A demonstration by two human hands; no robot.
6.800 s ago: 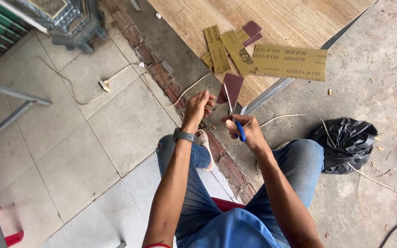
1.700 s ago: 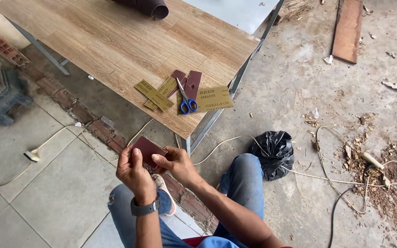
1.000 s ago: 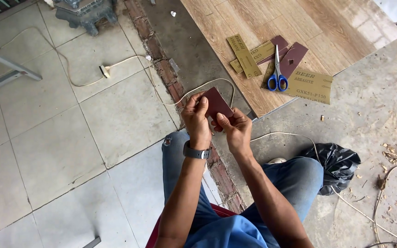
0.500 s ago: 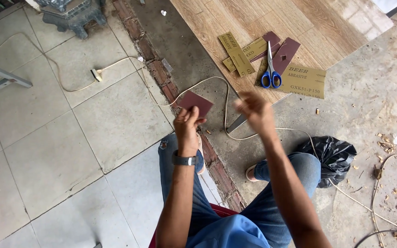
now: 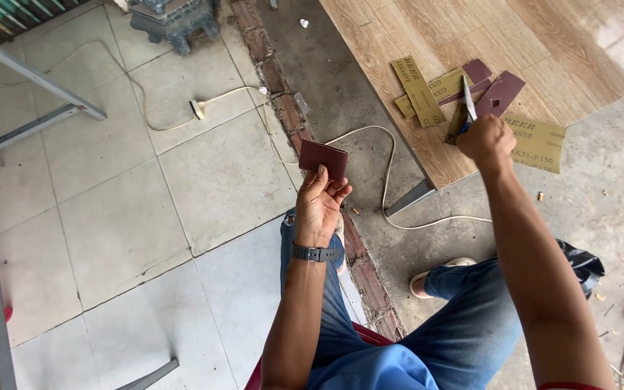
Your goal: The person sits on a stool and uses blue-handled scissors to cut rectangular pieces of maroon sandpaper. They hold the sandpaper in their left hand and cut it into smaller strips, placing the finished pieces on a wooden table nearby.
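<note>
My left hand (image 5: pixel 321 204) holds up a small folded piece of dark red sandpaper (image 5: pixel 323 158) over the tiled floor. My right hand (image 5: pixel 487 139) is stretched out to the wooden table (image 5: pixel 471 29) and is closed on the scissors (image 5: pixel 469 108), whose blade points up out of my fist. Around that hand lie several sandpaper pieces: yellow-backed strips (image 5: pixel 420 90), dark red pieces (image 5: pixel 498 92) and a larger yellow-backed sheet (image 5: pixel 539 143) at the table's edge.
A white cable (image 5: pixel 388 166) with a plug (image 5: pixel 198 109) runs over the floor and a brick strip (image 5: pixel 283 108). A black plastic bag (image 5: pixel 579 263) lies right of my legs. A metal frame (image 5: pixel 34 108) stands left, a dark cast-metal base (image 5: pixel 175 18) at the top.
My right hand let go of the folded sandpaper, reached to the table and closed on the scissors. My left hand now holds the piece alone.
</note>
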